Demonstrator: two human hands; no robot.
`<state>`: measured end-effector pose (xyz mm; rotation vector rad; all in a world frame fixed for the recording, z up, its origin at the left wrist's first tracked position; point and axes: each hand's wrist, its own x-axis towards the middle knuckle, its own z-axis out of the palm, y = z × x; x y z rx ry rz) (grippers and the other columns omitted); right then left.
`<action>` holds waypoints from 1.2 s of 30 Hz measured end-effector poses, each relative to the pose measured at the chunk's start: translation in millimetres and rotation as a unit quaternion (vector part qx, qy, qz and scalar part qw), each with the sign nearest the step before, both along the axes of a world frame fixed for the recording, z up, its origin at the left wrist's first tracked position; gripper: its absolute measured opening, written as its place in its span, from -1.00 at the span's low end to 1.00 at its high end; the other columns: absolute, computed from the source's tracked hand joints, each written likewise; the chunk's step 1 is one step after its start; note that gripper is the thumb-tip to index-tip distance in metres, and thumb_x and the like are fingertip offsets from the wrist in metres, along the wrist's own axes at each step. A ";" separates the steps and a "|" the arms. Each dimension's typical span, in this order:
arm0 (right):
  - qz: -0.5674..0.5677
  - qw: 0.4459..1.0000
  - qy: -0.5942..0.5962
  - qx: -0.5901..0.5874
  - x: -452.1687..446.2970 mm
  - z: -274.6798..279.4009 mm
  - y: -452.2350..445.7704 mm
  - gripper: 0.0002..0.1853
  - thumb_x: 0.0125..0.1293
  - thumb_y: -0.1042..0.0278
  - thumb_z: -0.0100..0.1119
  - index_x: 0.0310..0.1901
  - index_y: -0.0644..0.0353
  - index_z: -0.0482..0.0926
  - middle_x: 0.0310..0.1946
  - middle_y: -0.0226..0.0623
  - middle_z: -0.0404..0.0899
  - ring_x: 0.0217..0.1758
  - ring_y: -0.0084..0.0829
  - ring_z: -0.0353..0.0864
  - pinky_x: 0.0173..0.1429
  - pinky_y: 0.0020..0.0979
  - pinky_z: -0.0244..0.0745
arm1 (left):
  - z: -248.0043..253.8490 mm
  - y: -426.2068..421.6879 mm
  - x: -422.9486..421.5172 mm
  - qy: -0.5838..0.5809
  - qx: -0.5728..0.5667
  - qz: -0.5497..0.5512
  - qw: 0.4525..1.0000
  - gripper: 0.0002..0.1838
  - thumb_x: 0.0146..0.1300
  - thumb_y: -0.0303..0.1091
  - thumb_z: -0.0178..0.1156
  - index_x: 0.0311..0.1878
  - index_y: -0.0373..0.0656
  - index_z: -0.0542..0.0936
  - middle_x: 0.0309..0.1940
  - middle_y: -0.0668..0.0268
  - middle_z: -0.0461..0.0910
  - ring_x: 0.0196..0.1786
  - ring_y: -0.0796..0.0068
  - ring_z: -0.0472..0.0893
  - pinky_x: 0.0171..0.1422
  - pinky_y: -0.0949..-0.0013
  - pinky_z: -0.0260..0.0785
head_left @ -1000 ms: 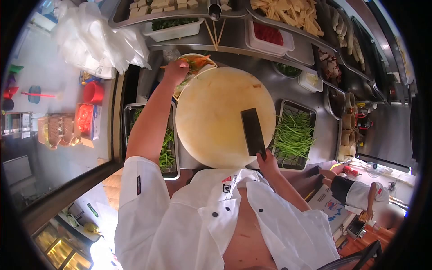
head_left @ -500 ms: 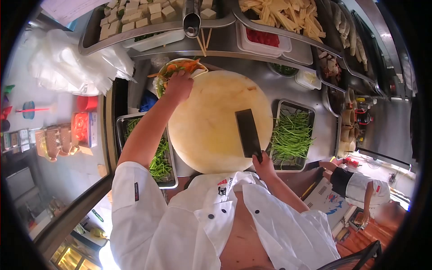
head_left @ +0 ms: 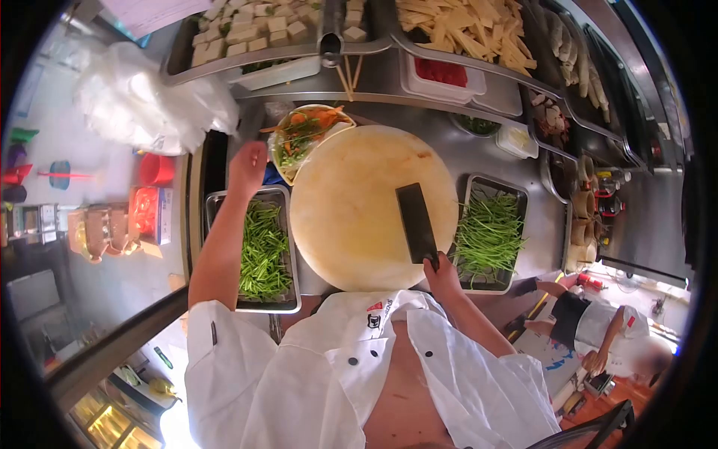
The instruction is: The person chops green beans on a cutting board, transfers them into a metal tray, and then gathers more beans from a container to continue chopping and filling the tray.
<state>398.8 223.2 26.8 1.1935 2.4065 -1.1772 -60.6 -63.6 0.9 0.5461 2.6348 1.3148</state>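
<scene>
My right hand [head_left: 440, 271] grips the handle of a dark rectangular cleaver [head_left: 417, 223], whose blade lies over the right part of a round, pale cutting board [head_left: 366, 202]. My left hand [head_left: 248, 166] is closed, off the board's upper left side, and whether it holds anything is too small to make out. Beside it sits a bowl [head_left: 351, 118] of orange and green vegetable scraps, touching the board's edge. A metal tray [head_left: 294, 277] of cut green stalks stands left of the board. Longer green stalks fill another tray [head_left: 523, 224] on the right.
Trays of white cubes [head_left: 247, 30] and pale yellow strips [head_left: 464, 30] line the back. A white tub [head_left: 441, 78] holds something red. White plastic bags [head_left: 149, 97] hang at upper left. Another person [head_left: 598, 322] is at the lower right, apart from my hands.
My left hand has come out of the vegetable bowl and moved left, uncovering the bowl's contents. My right hand and the cleaver have stayed nearly still. The view has shifted slightly.
</scene>
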 end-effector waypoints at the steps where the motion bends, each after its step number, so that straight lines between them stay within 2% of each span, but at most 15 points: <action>1: 0.012 1.000 0.000 0.009 -0.9 0.3 -0.5 -0.66 0.48 0.12 0.22 -0.01 0.26 0.52 -0.35 0.14 0.68 -0.25 0.21 0.71 -0.20 0.05 0.56 | 2.1 -19.0 19.3 0.018 -0.016 0.006 1.000 -0.78 0.46 -0.23 0.23 -0.06 -0.18 0.69 -0.29 0.16 0.76 -0.27 0.28 0.73 -0.13 0.23 0.54; 5: 0.099 0.991 -0.044 0.083 -14.1 12.8 -3.2 -0.67 0.50 0.12 0.20 0.04 0.23 0.52 -0.34 0.11 0.70 -0.27 0.18 0.72 -0.21 0.06 0.59 | 7.7 -102.9 128.8 -0.038 -0.068 0.080 0.994 -0.78 0.47 -0.25 0.23 -0.06 -0.21 0.67 -0.38 0.24 0.70 -0.34 0.39 0.65 -0.18 0.33 0.47; 8: 0.177 0.962 0.052 0.203 -21.7 10.2 -7.5 -0.61 0.51 0.07 0.17 0.17 0.18 0.52 -0.22 0.03 0.74 -0.22 0.08 0.76 -0.14 0.03 0.64 | 8.2 -159.7 219.7 -0.096 -0.051 0.182 0.977 -0.77 0.48 -0.26 0.21 -0.05 -0.25 0.65 -0.39 0.28 0.64 -0.35 0.41 0.60 -0.15 0.35 0.47; 11: 0.212 0.944 0.083 0.240 -38.4 8.3 -13.0 -0.56 0.51 0.07 0.18 0.22 0.22 0.50 -0.11 0.03 0.73 -0.18 0.09 0.77 -0.13 0.02 0.65 | -37.6 -226.2 305.6 -0.103 -0.050 0.303 0.946 -0.71 0.49 -0.21 0.20 0.04 -0.26 0.61 -0.31 0.28 0.67 -0.30 0.43 0.62 -0.13 0.34 0.48; 13: 0.245 0.930 0.084 0.262 -48.5 -3.5 -11.2 -0.50 0.50 0.06 0.19 0.28 0.25 0.47 -0.03 0.02 0.69 -0.11 0.07 0.75 -0.07 -0.01 0.65 | -61.8 -255.8 347.5 -0.136 -0.092 0.476 0.864 -0.66 0.48 -0.15 0.20 0.08 -0.25 0.57 -0.28 0.27 0.67 -0.24 0.43 0.65 -0.11 0.31 0.50; 14: 0.266 0.916 0.091 0.287 -52.9 -9.8 -10.1 -0.48 0.48 0.06 0.22 0.29 0.24 0.46 -0.02 0.01 0.67 -0.08 0.06 0.73 -0.03 -0.02 0.65 | -69.1 -261.4 358.4 -0.138 -0.089 0.485 0.859 -0.66 0.48 -0.15 0.20 0.08 -0.25 0.57 -0.28 0.27 0.67 -0.24 0.43 0.65 -0.11 0.31 0.50; 16: 0.294 0.905 0.073 0.298 -60.4 -16.0 -10.1 -0.45 0.43 0.13 0.28 0.33 0.22 0.43 0.00 -0.03 0.60 0.03 0.03 0.64 0.11 -0.05 0.60 | -68.4 -261.3 365.4 -0.362 0.092 0.506 0.777 -0.68 0.44 -0.15 0.22 0.05 -0.20 0.54 -0.28 0.25 0.66 -0.22 0.38 0.66 -0.14 0.25 0.49; 17: 0.300 0.903 0.073 0.299 -61.2 -23.0 -7.4 -0.45 0.43 0.13 0.28 0.33 0.22 0.43 0.00 -0.03 0.60 0.03 0.03 0.64 0.11 -0.05 0.60 | -75.7 -266.2 365.4 -0.363 0.094 0.511 0.773 -0.68 0.44 -0.15 0.22 0.05 -0.20 0.54 -0.28 0.25 0.66 -0.22 0.38 0.66 -0.14 0.25 0.49; 19: 0.327 0.877 0.097 0.340 -63.3 -38.7 -0.8 -0.46 0.40 0.20 0.30 0.33 0.20 0.44 0.04 -0.05 0.58 0.09 0.02 0.59 0.17 -0.03 0.56 | -105.1 -271.8 357.3 -0.478 0.354 0.415 0.688 -0.76 0.40 -0.22 0.23 -0.07 -0.19 0.54 -0.31 0.22 0.62 -0.32 0.39 0.61 -0.27 0.27 0.42; 22: 0.343 0.858 0.105 0.367 -61.2 -45.1 8.3 -0.49 0.38 0.30 0.28 0.32 0.18 0.45 0.09 -0.07 0.57 0.19 -0.01 0.53 0.27 -0.03 0.48 | -137.1 -267.9 345.3 -0.512 0.428 0.365 0.649 -0.82 0.39 -0.33 0.19 -0.03 -0.18 0.52 -0.21 0.26 0.60 -0.36 0.45 0.50 -0.39 0.39 0.33; 26: 0.322 0.862 0.131 0.368 -51.2 -30.7 1.6 -0.52 0.36 0.42 0.23 0.31 0.19 0.47 0.09 -0.10 0.56 0.21 -0.03 0.50 0.31 -0.02 0.43 | -132.4 -253.8 349.8 -0.494 0.452 0.362 0.648 -0.84 0.38 -0.35 0.15 -0.05 -0.18 0.52 -0.23 0.27 0.59 -0.40 0.46 0.48 -0.42 0.41 0.27; 29: 0.323 0.858 0.187 0.353 -26.8 -14.0 -15.3 -0.55 0.37 0.47 0.18 0.29 0.21 0.48 0.07 -0.08 0.56 0.14 -0.05 0.54 0.25 -0.02 0.47 | -127.9 -253.2 386.9 -0.499 0.430 0.402 0.636 -0.81 0.35 -0.37 0.16 -0.02 -0.18 0.53 -0.19 0.29 0.59 -0.39 0.46 0.49 -0.43 0.42 0.26; 30: 0.324 0.858 0.189 0.350 -14.0 -15.1 -21.0 -0.55 0.37 0.47 0.18 0.29 0.21 0.48 0.07 -0.08 0.56 0.14 -0.05 0.54 0.25 -0.02 0.47 | -108.7 -247.6 402.7 -0.486 0.433 0.435 0.622 -0.84 0.33 -0.38 0.18 -0.07 -0.21 0.53 -0.26 0.27 0.58 -0.41 0.45 0.50 -0.44 0.40 0.27; 32: 0.266 0.936 0.134 0.187 19.5 -15.3 -31.2 -0.56 0.38 0.48 0.15 0.29 0.23 0.47 0.05 -0.05 0.55 0.07 -0.11 0.60 0.17 -0.06 0.53 | -75.8 -239.0 444.8 -0.470 0.433 0.472 0.608 -0.86 0.32 -0.40 0.20 -0.13 -0.23 0.53 -0.33 0.25 0.58 -0.44 0.44 0.51 -0.46 0.37 0.29; 36: 0.267 0.947 0.145 0.103 80.0 -39.5 -41.1 -0.55 0.39 0.44 0.17 0.30 0.23 0.46 0.02 -0.04 0.55 -0.12 -0.14 0.66 0.00 -0.12 0.61 | -42.7 -226.6 493.9 -0.425 0.423 0.484 0.636 -0.84 0.29 -0.39 0.22 -0.12 -0.22 0.55 -0.34 0.29 0.60 -0.44 0.44 0.57 -0.47 0.39 0.38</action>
